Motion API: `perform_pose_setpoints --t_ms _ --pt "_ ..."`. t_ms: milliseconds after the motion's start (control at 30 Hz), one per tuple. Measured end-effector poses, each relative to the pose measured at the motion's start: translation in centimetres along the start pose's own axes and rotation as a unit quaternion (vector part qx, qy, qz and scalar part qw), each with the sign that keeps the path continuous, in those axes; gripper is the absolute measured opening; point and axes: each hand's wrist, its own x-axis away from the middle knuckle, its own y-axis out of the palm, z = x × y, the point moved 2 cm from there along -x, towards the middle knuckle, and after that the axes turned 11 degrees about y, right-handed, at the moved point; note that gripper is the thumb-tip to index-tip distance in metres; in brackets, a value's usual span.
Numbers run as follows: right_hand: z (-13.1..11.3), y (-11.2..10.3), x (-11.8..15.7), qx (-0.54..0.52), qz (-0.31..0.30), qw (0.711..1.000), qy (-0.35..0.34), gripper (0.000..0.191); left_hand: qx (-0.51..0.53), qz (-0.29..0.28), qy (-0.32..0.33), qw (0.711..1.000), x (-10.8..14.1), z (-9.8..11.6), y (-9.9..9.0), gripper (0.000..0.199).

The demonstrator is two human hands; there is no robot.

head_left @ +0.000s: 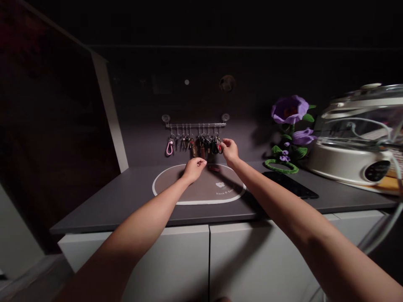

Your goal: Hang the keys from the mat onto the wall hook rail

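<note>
A clear hook rail (195, 125) on the dark wall carries several bunches of keys (202, 144). My right hand (231, 151) is at the rail's right end, its fingertips closed on a bunch of keys with a red fob (219, 146). Lower down, my left hand (193, 169) hovers over a brown oval mat (170, 184), thumb and fingers pinched together; whatever may be between them is too small to make out. A small dark red object (214, 168) lies near the mat's back edge. At the rail's left end hangs a pink loop keychain (170, 147).
On the right of the grey counter (110, 197) stand purple artificial flowers (291, 111) with a green ring base, beside a flat black tablet-like panel (292, 184). A large cream appliance (343, 163) with a clear cover and cables fills the far right. White cabinet doors (176, 251) are below.
</note>
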Motion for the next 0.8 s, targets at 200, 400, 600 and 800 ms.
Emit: perform_pose_setpoints --t_ms 200,400,600,800 --pt "2.4 -0.6 3.5 0.073 -0.101 0.992 0.035 0.011 -0.019 -0.026 -0.001 0.999 0.1 -0.2 0.0 0.016" --pt "3.7 -0.6 4.5 0.315 -0.150 0.937 -0.010 0.005 -0.085 -0.046 -0.030 0.995 0.2 -0.4 -0.2 0.017" --pt "4.4 0.3 4.2 0.456 -0.162 0.874 -0.047 0.017 -0.113 -0.049 -0.078 0.989 0.2 -1.5 -0.2 0.015" --pt "5.1 0.9 3.9 0.511 -0.163 0.841 -0.074 0.029 -0.112 -0.051 -0.102 0.987 0.4 -2.5 0.0 0.014"
